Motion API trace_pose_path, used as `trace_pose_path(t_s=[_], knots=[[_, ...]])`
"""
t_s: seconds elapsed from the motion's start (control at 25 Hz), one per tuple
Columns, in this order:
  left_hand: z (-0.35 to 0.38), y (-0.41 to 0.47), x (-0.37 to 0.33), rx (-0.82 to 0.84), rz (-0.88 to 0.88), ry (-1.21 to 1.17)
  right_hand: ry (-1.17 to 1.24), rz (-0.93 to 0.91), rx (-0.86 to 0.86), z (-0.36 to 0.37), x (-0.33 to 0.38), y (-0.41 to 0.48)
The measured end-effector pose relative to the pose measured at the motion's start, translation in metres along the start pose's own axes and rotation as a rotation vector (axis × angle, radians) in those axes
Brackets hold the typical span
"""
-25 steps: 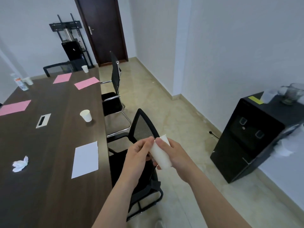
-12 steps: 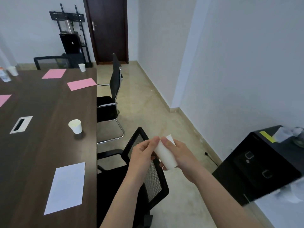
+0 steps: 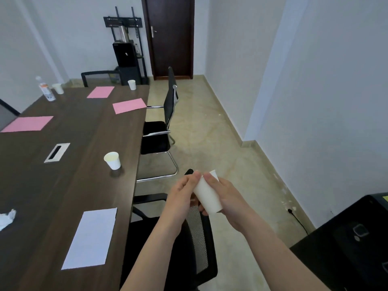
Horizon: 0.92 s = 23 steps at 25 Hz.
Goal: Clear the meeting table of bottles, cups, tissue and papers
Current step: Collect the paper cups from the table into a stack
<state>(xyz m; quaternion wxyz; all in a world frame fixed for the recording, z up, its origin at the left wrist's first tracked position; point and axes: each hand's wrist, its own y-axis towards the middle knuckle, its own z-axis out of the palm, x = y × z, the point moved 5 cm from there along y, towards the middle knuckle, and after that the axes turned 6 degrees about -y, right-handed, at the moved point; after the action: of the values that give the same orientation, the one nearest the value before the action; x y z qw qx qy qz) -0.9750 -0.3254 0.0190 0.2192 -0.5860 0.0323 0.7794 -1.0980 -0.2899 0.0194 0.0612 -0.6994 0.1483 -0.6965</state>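
Note:
I hold a white paper cup [image 3: 206, 195] on its side over a black chair, to the right of the dark wooden table [image 3: 69, 185]. My right hand [image 3: 225, 195] grips it from the right and my left hand [image 3: 182, 192] pinches it from the left. On the table stand a paper cup [image 3: 113, 160], a far cup [image 3: 131, 84], another cup [image 3: 58, 88] and a plastic bottle [image 3: 45, 90]. Three pink papers [image 3: 129, 105] [image 3: 100, 92] [image 3: 27, 123], a white paper [image 3: 92, 237] and a crumpled tissue [image 3: 6, 218] lie there too.
Black mesh chairs [image 3: 168, 114] stand along the table's right edge, one [image 3: 197, 244] right below my hands. A black cabinet [image 3: 352, 238] is at the right. A TV stand [image 3: 126, 47] and a dark door [image 3: 171, 34] are at the far wall. Tiled floor runs between.
The view has swung left, back toward the table, bringing the bottle and tissue into sight. Both hands stay together on the cup with little change in grip.

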Motion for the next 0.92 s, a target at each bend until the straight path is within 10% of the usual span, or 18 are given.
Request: trace_pose_path(t_s=[0.92], knots=[[0.175,0.094,0.017,-0.325,0.077,0.154,-0.023,0.006,0.213,-0.211,0.029,0.073]])
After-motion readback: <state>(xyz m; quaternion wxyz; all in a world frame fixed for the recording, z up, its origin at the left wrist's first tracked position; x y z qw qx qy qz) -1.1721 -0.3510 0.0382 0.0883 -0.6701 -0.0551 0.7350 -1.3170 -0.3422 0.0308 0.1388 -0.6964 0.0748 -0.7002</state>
